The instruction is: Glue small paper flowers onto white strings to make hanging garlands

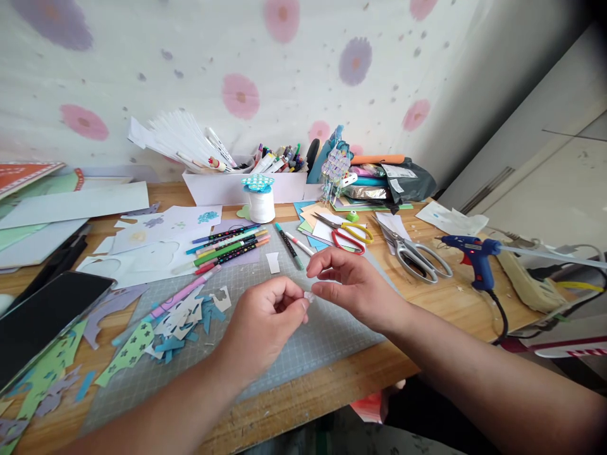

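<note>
my left hand (265, 319) is curled almost into a fist, thumb and forefinger pressed together on a tiny white scrap (309, 296), paper by the look of it. my right hand (353, 284) meets it from the other side: thumb and forefinger close on the scrap's far edge while the other fingers fan loosely upward. the scrap sits between the two hands, lifted just above the grey gridded cutting mat (303, 341) at the front of the wooden table (455, 297). i judge the fingertip pinch suits something this small, and holding it up off the mat brings it closer to my eyes.

a long white rectangular box (227, 188) stands at the back against the flowered wall, holding fanned white paper strips on its left and a crowd of pens and markers on its right. in front of it is a spool of white thread (261, 203) with a teal flower cutout on top. a row of coloured markers (232, 246) lies flat behind the mat, within easy reach. red-and-yellow-handled scissors (348, 235) and grey-handled scissors (415, 256) lie to the right, with a blue glue gun (474, 253) beyond them. blue, green and white paper offcuts (180, 316) litter the mat's left side.
</note>
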The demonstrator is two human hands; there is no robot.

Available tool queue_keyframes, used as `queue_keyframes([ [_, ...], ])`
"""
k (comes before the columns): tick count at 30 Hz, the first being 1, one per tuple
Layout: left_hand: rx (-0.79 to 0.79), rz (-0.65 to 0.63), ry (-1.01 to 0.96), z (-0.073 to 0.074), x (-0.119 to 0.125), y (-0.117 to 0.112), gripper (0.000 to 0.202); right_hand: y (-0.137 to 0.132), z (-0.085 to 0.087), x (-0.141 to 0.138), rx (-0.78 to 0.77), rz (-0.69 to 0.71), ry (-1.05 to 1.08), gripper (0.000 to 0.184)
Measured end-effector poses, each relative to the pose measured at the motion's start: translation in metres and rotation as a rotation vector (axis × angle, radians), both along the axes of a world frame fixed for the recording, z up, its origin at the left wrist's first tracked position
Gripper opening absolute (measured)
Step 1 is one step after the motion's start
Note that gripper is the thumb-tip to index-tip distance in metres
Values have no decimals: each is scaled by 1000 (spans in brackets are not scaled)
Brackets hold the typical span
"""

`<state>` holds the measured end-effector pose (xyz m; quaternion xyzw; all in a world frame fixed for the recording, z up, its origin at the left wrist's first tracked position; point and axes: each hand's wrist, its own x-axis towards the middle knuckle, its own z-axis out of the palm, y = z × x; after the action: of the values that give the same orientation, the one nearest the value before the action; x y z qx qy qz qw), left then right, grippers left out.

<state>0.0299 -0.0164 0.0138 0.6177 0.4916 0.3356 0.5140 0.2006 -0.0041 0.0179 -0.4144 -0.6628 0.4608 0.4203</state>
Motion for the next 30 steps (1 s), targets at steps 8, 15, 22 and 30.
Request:
queue_keyframes([
  [8, 10, 9, 16, 1, 0, 0, 10, -2, 2, -3, 26, -13, -88, 15],
  [15, -96, 9, -110, -2, 0, 0, 11, -1, 0, 0, -6, -2, -32, 17],
  [22, -128, 22, -143, -1, -1, 1, 11, -3, -1, -4, 4, -20, -64, 20],
  [30, -196, 22, -240, -1, 0, 0, 12, -1, -2, -1, -32, -16, 16, 20],
])
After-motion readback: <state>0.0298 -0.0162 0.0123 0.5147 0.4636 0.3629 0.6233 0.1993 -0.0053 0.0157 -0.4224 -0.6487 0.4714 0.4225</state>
